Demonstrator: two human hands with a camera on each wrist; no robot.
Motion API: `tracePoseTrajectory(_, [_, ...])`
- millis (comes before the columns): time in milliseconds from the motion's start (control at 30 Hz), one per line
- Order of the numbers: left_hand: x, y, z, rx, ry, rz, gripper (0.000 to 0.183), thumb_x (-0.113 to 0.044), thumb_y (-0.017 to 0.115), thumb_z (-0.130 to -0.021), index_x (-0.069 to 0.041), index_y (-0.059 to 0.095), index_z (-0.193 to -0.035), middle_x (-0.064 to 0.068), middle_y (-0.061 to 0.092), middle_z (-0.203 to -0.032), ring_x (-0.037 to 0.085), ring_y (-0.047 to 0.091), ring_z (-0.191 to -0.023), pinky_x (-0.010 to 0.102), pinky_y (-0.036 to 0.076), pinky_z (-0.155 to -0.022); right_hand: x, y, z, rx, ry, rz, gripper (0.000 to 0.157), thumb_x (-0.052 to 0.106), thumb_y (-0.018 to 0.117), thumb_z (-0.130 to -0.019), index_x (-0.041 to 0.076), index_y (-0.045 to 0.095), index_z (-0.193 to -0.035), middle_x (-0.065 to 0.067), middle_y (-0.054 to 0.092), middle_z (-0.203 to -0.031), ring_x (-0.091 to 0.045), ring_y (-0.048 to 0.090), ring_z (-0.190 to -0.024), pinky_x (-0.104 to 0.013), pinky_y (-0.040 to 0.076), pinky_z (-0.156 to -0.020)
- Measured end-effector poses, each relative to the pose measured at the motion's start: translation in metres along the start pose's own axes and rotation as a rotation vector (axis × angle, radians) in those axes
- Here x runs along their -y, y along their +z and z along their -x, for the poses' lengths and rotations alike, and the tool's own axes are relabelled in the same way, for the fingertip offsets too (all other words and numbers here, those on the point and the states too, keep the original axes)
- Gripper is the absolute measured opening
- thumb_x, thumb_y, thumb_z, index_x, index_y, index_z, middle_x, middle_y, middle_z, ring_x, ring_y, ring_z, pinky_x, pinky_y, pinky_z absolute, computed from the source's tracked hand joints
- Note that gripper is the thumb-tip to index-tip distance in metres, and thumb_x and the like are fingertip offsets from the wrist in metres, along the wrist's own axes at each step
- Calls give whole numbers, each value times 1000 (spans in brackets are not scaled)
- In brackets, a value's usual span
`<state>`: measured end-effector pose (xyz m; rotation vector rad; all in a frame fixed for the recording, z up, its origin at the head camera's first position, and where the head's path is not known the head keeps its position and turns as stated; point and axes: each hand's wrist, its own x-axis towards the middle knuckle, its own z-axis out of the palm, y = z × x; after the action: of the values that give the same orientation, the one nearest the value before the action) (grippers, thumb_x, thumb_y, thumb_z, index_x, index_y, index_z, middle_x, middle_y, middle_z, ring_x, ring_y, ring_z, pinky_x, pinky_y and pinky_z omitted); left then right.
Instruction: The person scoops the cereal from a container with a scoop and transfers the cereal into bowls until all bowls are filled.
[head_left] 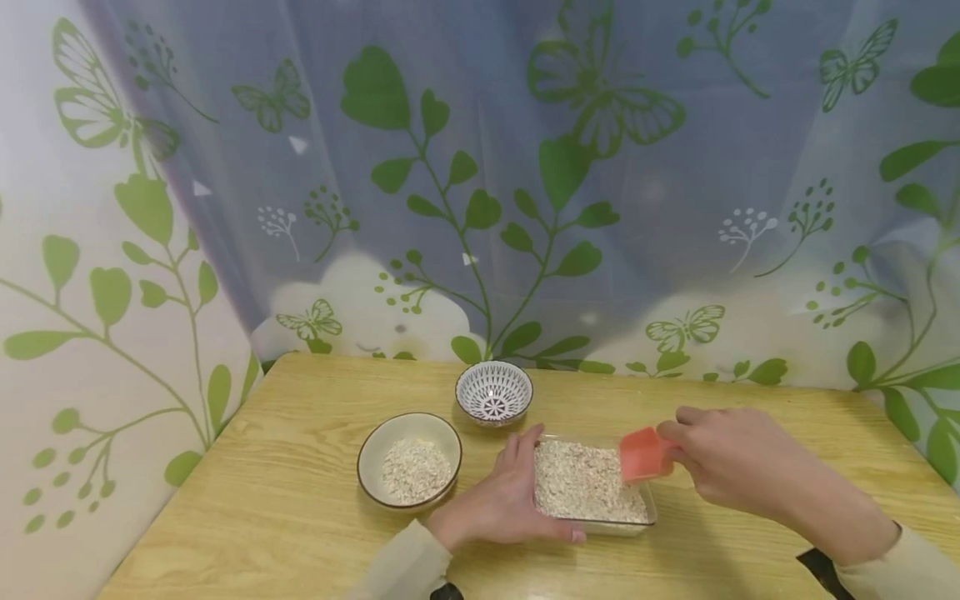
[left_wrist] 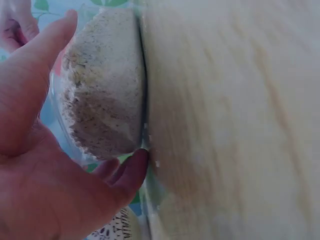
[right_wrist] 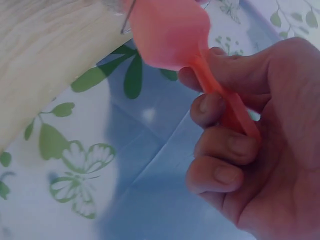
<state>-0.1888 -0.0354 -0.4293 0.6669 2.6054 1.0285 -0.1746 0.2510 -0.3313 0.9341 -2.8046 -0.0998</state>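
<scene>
A clear glass container (head_left: 615,528) full of rolled oats (head_left: 585,479) sits on the table. My left hand (head_left: 510,502) grips its left end, thumb along the near side and fingers at the far side. The left wrist view shows the oats (left_wrist: 107,80) heaped behind the glass, between thumb and fingers. In my right hand (head_left: 723,458) is a pink scoop (head_left: 641,456), its bowl tilted down at the oats near the container's right end. Up close, my right fingers (right_wrist: 225,145) curl round the handle of the scoop (right_wrist: 170,32).
Left of the container stands a cream bowl (head_left: 367,479) with a dark rim, partly filled with oats. Behind it is a smaller black-and-white patterned bowl (head_left: 493,392). The wooden table (head_left: 300,433) meets a curtain (head_left: 480,208) printed with leaves and butterflies.
</scene>
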Motion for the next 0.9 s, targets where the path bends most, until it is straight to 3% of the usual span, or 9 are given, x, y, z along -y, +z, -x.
tracePoseTrajectory(100, [1,-1,0,38,-32,18,140,-67,85,-69,-20,-5,-165,17,14,-170,37,24,-155,61,36,-119,5,-3,-6,41,-2,46,8,16,75,-88,21,70,-92,12,55,-74,-2,42,-56,-22,35,-46])
tracePoseTrajectory(267, [0,-3,-2,77,-62,49,142,-64,87,-69,-23,-10,-165,25,21,-166,38,26,-154,65,38,-115,12,-4,-14,71,-6,72,15,8,75,-82,19,72,-91,9,58,-74,-3,44,-56,-20,36,-46])
tracePoseTrajectory(467, [0,-4,-4,109,-63,55,143,-63,87,-69,-25,-12,-164,28,27,-162,37,30,-151,65,40,-113,13,2,-19,130,-28,25,13,7,71,-87,20,71,-91,11,59,-75,-3,44,-55,-21,35,-46])
tracePoseTrajectory(567, [1,-5,-5,117,-71,61,142,-63,87,-69,-28,-13,-164,28,29,-160,36,32,-150,65,40,-113,10,8,-18,116,-42,-34,10,10,69,-92,20,71,-91,12,61,-77,-1,44,-55,-20,32,-46])
tracePoseTrajectory(733, [1,-6,-4,119,-80,63,142,-63,87,-68,-31,-13,-163,27,29,-160,36,33,-149,64,40,-114,-1,23,-15,11,-107,-119,4,15,70,-95,19,69,-95,13,60,-78,4,37,-56,-17,30,-47])
tracePoseTrajectory(900, [0,-7,-3,119,-83,64,142,-62,88,-68,-32,-14,-163,29,26,-161,38,31,-151,66,39,-113,-12,39,-10,-40,-151,-247,7,17,70,-96,18,69,-103,10,67,-89,8,49,-65,-19,45,-55])
